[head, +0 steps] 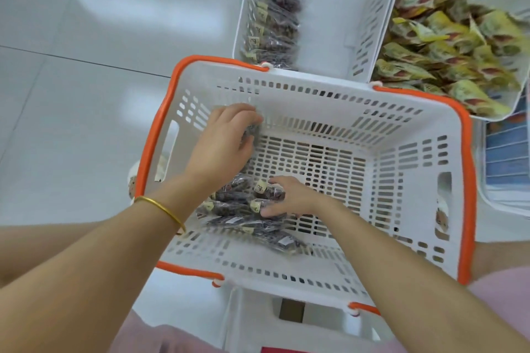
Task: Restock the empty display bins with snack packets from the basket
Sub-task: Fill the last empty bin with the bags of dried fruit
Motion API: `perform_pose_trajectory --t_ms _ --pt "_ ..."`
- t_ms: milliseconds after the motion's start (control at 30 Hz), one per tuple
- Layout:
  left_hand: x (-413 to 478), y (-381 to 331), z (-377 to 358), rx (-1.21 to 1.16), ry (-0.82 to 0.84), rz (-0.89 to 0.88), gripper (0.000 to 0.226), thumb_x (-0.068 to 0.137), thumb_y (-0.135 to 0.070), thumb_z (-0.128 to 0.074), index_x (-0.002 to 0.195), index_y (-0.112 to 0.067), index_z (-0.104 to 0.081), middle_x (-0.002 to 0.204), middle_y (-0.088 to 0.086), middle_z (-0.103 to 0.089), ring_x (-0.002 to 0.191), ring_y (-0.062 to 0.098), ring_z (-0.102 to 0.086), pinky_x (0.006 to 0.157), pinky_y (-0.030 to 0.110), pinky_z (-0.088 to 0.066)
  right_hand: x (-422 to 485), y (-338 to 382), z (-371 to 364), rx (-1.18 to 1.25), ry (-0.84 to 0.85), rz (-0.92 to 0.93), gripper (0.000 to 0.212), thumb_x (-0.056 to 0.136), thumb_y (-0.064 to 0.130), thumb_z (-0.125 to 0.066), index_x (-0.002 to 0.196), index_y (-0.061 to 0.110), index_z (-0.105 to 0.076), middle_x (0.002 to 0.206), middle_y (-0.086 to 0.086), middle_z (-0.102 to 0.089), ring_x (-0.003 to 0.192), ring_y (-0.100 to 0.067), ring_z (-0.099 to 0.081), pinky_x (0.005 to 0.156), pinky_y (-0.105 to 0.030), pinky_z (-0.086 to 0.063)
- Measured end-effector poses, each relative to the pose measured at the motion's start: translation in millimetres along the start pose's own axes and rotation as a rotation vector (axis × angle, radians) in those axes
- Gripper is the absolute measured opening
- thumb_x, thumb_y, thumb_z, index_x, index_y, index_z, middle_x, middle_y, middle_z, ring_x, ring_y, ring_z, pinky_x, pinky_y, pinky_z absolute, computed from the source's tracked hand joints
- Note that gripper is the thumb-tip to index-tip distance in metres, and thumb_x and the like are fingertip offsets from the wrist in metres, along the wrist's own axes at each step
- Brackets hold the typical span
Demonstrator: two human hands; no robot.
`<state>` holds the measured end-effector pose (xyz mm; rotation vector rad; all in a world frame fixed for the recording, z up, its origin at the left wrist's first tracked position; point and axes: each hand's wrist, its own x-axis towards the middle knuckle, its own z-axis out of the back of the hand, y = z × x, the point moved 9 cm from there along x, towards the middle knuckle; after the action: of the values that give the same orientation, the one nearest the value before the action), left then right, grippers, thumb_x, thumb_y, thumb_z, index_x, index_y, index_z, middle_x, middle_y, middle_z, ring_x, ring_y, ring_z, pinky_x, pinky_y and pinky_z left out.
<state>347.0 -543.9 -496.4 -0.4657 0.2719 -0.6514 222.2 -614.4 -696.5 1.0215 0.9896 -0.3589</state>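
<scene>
A white basket [401,157] with orange handles sits in front of me, with several dark snack packets [252,223] lying in its near left corner. My left hand [220,143], a gold bangle on its wrist, is inside the basket at the left wall with fingers curled round a dark packet. My right hand [289,198] rests on the packet pile, fingers and thumb pinching one packet. Beyond the basket a white display bin [344,8] holds a row of the same dark packets [275,20] along its left side.
A second bin [504,107] at the far right is heaped with yellow packets [441,37]. A white wire rack [504,157] stands right of the basket. Pale floor tiles [86,66] lie to the left. A white stool [286,321] stands under the basket's near edge.
</scene>
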Motion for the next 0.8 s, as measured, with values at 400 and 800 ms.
perform_pose_trajectory --t_ms 400,800 --pt "-7.2 -29.9 36.1 -0.184 0.121 0.045 0.036 0.092 -0.007 -0.052 0.126 -0.017 -0.053 0.134 0.000 -0.046 0.124 0.016 -0.041 0.094 0.013 -0.029 -92.0 30.0 76.8 0.101 -0.345 0.032 0.073 0.084 0.003 -0.068 0.146 0.014 -0.031 0.149 -0.008 -0.033 0.098 -0.030 -0.064 0.069 -0.039 -0.059" --pt "-14.7 -88.7 65.7 -0.659 0.486 0.110 0.031 0.078 -0.032 -0.070 0.102 -0.017 -0.057 0.098 -0.005 -0.066 0.086 0.009 -0.066 0.077 0.030 -0.057 -261.2 134.7 138.1 0.595 -0.257 0.322 0.059 0.076 0.034 -0.066 0.127 0.012 -0.047 0.120 -0.004 -0.060 0.084 -0.028 -0.071 0.063 -0.035 -0.060"
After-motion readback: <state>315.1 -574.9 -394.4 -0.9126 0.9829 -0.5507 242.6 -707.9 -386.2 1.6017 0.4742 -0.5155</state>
